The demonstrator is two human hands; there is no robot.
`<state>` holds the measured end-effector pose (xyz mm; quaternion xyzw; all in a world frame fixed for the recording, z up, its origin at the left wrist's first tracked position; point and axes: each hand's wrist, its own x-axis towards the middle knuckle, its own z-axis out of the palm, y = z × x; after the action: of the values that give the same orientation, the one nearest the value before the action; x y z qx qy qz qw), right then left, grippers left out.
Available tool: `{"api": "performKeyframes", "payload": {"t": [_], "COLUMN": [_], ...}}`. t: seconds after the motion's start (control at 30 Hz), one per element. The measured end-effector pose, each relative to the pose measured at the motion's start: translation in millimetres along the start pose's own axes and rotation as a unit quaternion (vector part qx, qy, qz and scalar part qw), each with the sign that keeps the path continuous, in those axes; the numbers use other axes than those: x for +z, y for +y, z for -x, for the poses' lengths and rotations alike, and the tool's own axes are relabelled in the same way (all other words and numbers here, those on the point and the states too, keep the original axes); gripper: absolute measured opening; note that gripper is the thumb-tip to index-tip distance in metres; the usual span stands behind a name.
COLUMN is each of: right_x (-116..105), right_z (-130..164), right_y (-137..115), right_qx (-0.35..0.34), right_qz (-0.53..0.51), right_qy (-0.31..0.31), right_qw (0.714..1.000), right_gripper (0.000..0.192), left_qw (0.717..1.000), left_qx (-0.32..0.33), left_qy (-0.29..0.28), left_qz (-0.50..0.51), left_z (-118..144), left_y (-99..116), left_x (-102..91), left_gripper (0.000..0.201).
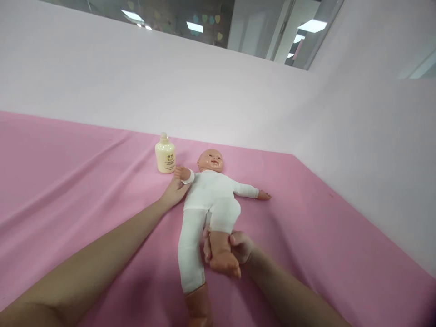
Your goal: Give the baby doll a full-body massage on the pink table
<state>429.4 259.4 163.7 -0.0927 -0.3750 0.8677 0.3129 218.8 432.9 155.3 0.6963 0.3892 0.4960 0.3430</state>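
Note:
A baby doll (211, 190) with a white cloth body lies on its back, its head toward the wall. My left hand (175, 193) is closed around the doll's arm on the left, near the wrist; the fingers are partly hidden under it. Below, my right hand (241, 246) grips the lower part of one doll leg (220, 245), which is bent and raised. The other leg (192, 254) stretches straight toward me. The doll's other arm (247, 189) is spread out to the right, untouched. A cream-coloured bottle (165, 156) stands upright just beyond my left hand.
A pink cloth (85, 181) with some folds covers the surface under the doll. White walls (153, 81) rise behind it and on the right. A glass window (218, 27) with heart-shaped stickers and light reflections runs along the top.

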Motion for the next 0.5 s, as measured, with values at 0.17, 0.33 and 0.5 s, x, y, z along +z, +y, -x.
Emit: {"api": "performKeyframes", "payload": {"t": [0.17, 0.33, 0.5], "right_x": [3.3, 5.4, 3.6], "right_z": [2.1, -2.1, -12.1], "right_y": [-1.3, -10.2, -18.7], "right_qx": [0.097, 0.162, 0.225], "right_qz": [0.033, 0.085, 0.179], "right_qy": [-0.085, -0.142, -0.217], "right_qw": [0.991, 0.973, 0.933], "right_gripper": [0.066, 0.068, 0.077], "left_qw": [0.985, 0.976, 0.978], "left_qx": [-0.103, -0.105, -0.108], "left_qy": [0.106, 0.120, 0.099], "left_qz": [0.084, 0.149, 0.151], "left_z": [-3.4, -4.9, -6.2], "left_y": [-11.4, -15.1, -21.4], "left_x": [-1.1, -3.7, -3.5], "left_gripper": [0.033, 0.039, 0.041]}}
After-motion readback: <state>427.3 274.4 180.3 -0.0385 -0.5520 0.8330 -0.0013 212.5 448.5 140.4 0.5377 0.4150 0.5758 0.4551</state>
